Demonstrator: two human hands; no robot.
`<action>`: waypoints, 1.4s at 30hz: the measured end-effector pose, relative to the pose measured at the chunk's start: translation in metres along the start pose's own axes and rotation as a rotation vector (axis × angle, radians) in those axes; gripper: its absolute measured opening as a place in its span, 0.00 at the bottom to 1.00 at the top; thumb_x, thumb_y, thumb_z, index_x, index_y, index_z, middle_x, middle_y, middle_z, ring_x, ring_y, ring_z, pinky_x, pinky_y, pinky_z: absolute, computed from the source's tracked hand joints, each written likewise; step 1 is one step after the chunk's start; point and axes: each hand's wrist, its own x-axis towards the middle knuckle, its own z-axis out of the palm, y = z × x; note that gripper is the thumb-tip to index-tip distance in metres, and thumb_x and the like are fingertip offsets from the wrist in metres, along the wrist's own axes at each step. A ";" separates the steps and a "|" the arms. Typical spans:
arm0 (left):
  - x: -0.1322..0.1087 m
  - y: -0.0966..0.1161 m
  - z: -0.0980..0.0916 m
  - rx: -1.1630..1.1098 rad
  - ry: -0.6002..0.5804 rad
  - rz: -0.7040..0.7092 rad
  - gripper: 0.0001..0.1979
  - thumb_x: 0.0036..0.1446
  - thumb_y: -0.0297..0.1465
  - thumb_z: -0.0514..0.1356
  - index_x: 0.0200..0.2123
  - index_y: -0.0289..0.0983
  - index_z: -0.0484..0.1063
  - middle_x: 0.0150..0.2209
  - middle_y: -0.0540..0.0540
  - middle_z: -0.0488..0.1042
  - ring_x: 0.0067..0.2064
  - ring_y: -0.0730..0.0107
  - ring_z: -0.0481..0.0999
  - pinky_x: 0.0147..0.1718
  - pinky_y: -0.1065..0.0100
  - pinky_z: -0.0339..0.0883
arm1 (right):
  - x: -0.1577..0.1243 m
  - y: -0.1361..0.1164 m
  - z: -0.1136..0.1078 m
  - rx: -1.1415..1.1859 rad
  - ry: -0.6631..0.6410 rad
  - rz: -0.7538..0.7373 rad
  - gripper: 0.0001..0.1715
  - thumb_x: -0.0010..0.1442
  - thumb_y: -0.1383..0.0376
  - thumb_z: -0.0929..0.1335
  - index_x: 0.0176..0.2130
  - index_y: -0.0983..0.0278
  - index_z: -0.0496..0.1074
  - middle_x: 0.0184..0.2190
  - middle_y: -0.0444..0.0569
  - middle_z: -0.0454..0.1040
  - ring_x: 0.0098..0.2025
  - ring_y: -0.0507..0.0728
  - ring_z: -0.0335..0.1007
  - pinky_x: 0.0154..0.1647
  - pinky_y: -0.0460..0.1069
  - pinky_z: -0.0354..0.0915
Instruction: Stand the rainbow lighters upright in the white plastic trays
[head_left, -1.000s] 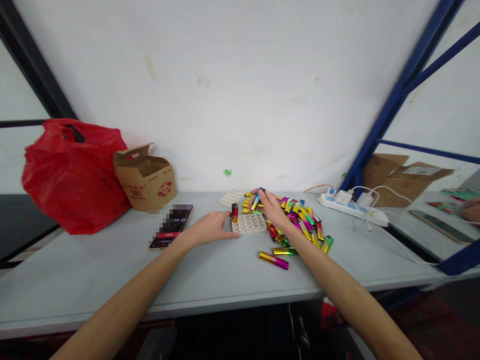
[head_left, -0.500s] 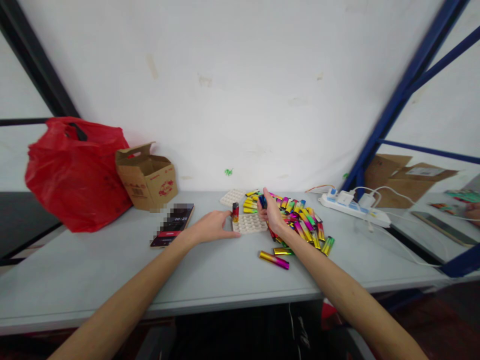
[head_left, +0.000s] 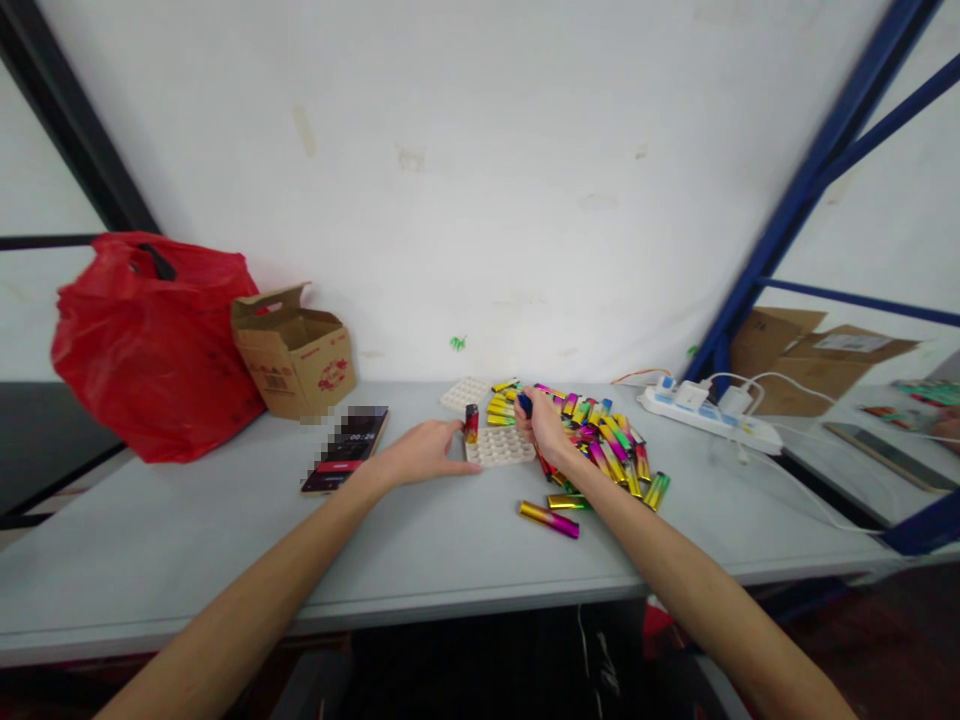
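A white tray with round holes (head_left: 504, 447) lies on the grey table (head_left: 420, 540). One red and yellow lighter (head_left: 470, 423) stands upright in its far left corner. My left hand (head_left: 421, 453) rests flat against the tray's left edge, fingers stretched out. My right hand (head_left: 543, 428) hovers over the tray's right side, closed round a blue-tipped lighter (head_left: 524, 403). A heap of several shiny multicoloured lighters (head_left: 607, 440) lies just right of the tray. A second white tray (head_left: 462, 394) lies behind.
A phone (head_left: 346, 449) lies left of my left hand. Behind it stand an open cardboard box (head_left: 295, 352) and a red plastic bag (head_left: 150, 340). A white power strip with cables (head_left: 705, 412) sits at the right, beside blue shelf posts (head_left: 780, 210). Two loose lighters (head_left: 550, 518) lie nearer me.
My right hand picked a blue-tipped lighter out of the heap and carried it left and up, over the tray's right side. My left hand has stayed at the tray.
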 end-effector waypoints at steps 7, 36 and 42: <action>0.000 0.000 0.001 0.020 0.000 -0.008 0.34 0.51 0.63 0.59 0.41 0.37 0.70 0.32 0.45 0.76 0.32 0.58 0.76 0.29 0.66 0.59 | -0.004 0.001 0.003 -0.291 -0.048 -0.235 0.36 0.66 0.35 0.55 0.35 0.61 0.68 0.19 0.39 0.57 0.20 0.52 0.53 0.22 0.47 0.52; 0.000 -0.003 0.003 -0.004 0.023 0.027 0.37 0.52 0.61 0.59 0.50 0.36 0.71 0.32 0.46 0.76 0.32 0.59 0.75 0.28 0.66 0.59 | -0.002 0.002 0.002 -1.078 -0.269 -0.663 0.21 0.72 0.53 0.63 0.35 0.64 0.73 0.26 0.46 0.75 0.28 0.53 0.69 0.31 0.47 0.58; 0.000 -0.004 0.005 -0.004 0.022 0.030 0.35 0.52 0.62 0.59 0.48 0.37 0.71 0.32 0.46 0.76 0.32 0.59 0.75 0.29 0.66 0.59 | -0.005 -0.006 0.000 -1.156 -0.361 -0.657 0.21 0.73 0.52 0.61 0.40 0.64 0.73 0.27 0.46 0.76 0.29 0.53 0.70 0.33 0.47 0.58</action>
